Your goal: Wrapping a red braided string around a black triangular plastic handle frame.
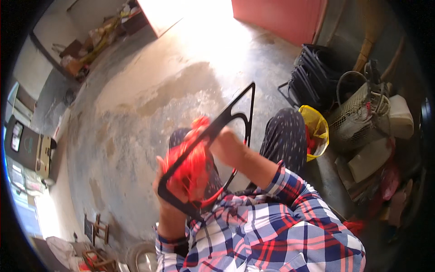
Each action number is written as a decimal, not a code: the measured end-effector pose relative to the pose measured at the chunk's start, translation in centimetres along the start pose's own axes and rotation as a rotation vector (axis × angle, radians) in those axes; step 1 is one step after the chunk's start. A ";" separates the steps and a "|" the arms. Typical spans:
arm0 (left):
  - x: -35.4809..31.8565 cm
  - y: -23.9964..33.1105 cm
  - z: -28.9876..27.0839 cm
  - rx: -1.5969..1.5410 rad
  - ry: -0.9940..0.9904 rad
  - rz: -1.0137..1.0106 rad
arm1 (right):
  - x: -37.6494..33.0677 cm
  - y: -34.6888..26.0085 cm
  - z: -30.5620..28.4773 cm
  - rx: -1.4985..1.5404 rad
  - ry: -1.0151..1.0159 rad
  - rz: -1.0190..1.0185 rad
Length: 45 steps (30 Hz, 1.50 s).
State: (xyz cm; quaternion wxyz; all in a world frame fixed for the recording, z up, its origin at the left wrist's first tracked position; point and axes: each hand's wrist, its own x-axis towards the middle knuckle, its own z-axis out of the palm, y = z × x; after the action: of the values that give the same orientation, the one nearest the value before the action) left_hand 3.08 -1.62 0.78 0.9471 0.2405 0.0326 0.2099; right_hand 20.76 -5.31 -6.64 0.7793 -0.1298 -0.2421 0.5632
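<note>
A black triangular frame (249,102) with a curved inner brace stands tilted in front of my chest. Red stringy strands (183,158) are bunched behind its long bar, and more red runs along its lower inside edge. My left hand (174,201) is closed around the bunch near the frame's lower left corner; the bar and strands cover part of it. My right hand (229,147) reaches through the frame, its fingers curled at the top of the strands by the long bar. Those fingertips are partly hidden.
Beside my right knee (285,133) stands a yellow-rimmed container (317,122) with red material inside. Farther right are stacked black chairs (312,75), a mesh basket (358,113) and a white jug (401,117). A small wooden stool (99,229) lies at lower left.
</note>
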 end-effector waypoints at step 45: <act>-3.1 6.9 -6.6 0.220 0.004 0.113 | -8.6 -10.1 0.9 -0.134 0.007 0.077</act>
State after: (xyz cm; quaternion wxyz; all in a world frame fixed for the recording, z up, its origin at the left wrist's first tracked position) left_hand -3.46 5.54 -1.88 0.9016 0.3440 0.0437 0.2586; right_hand 26.42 -16.81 -3.10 0.7474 -0.1928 -0.2713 0.5750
